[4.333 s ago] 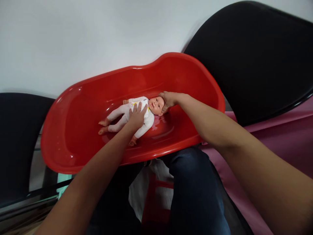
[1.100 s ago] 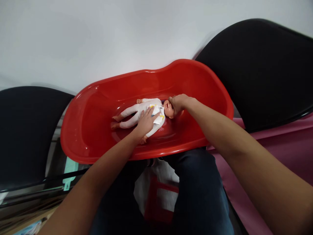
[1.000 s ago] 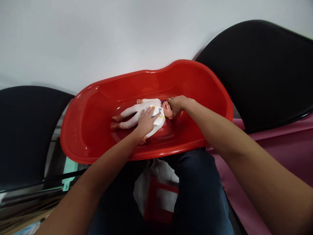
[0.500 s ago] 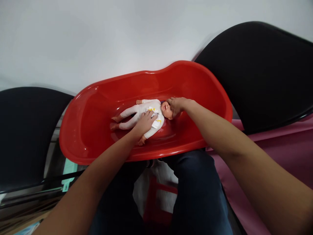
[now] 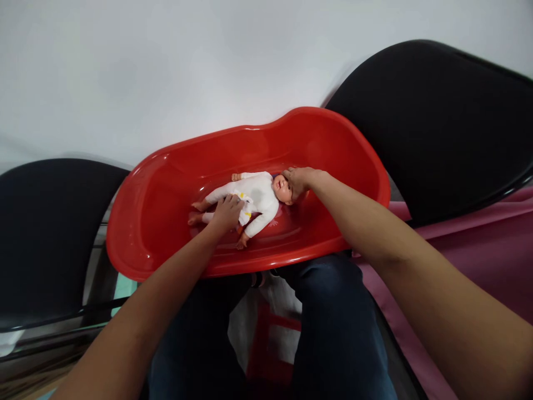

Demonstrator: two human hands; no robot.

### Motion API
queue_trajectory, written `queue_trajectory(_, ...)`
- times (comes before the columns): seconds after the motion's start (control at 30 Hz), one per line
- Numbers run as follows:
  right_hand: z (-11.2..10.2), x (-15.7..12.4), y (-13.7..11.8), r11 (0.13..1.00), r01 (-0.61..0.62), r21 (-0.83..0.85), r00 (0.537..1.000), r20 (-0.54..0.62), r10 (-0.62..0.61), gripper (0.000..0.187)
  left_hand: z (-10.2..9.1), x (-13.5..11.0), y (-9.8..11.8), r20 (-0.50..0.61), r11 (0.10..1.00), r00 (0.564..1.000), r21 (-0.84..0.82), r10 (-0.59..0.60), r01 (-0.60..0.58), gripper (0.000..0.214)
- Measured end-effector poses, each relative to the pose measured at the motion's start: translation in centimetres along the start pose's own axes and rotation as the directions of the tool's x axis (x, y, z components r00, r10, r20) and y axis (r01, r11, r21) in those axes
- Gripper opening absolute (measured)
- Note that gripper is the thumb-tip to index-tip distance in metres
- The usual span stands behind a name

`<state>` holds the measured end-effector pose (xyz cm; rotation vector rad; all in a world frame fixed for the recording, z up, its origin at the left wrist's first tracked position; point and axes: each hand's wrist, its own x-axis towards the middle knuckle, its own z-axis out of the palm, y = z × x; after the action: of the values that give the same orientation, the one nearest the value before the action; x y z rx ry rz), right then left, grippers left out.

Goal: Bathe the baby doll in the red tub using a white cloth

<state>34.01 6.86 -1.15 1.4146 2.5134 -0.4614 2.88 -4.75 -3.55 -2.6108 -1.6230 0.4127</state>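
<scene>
A baby doll (image 5: 260,194) in a white suit lies on its back inside a red plastic baby tub (image 5: 166,244), head to the right. My right hand (image 5: 298,181) is curled round the doll's head and covers part of its face. My left hand (image 5: 226,213) rests on the doll's hip and upper leg, fingers bent against the white cloth beside a small yellow print.
The tub rests over my knees, which are in dark jeans (image 5: 333,328). Black chair backs stand at the left (image 5: 41,244) and right (image 5: 441,122). A pink cloth (image 5: 478,239) lies at the right. A white wall fills the background.
My left hand has slid from the doll's chest down to its hip and leg. My right hand has stayed on the head.
</scene>
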Motion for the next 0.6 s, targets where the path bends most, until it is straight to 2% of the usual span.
queue_trajectory(0.13,-0.1,0.1,-0.1,1.0,-0.013,-0.026,1.0,0.012,0.013,0.065,-1.0,0.7,0.5,0.036,0.992,0.992,-0.033,-0.12,0.121,0.046)
queue_trajectory(0.2,-0.1,0.1,-0.1,0.999,-0.004,-0.039,1.0,0.003,0.004,0.061,-1.6,1.5,1.0,0.018,0.978,0.985,-0.116,-0.172,0.173,0.041)
queue_trajectory(0.27,-0.1,0.2,-0.2,0.999,-0.019,-0.039,1.0,-0.015,0.019,0.059,-2.1,2.5,2.1,-0.019,0.96,0.984,-0.221,-0.179,0.171,0.036)
queue_trajectory(0.33,-0.1,0.2,-0.2,0.998,-0.058,-0.024,0.998,-0.026,0.057,0.06,-2.1,3.3,3.5,-0.052,0.957,0.988,-0.263,-0.142,0.124,0.04)
queue_trajectory(0.47,0.0,0.1,-0.3,0.998,-0.061,-0.002,0.998,0.021,0.061,0.066,-0.8,3.7,5.7,-0.134,0.956,0.99,-0.283,0.036,-0.073,0.052)
queue_trajectory(0.6,0.1,0.3,-0.2,0.997,-0.044,0.055,0.999,0.029,0.043,0.062,1.3,3.2,4.8,-0.143,0.943,0.972,-0.254,0.184,-0.216,0.06)
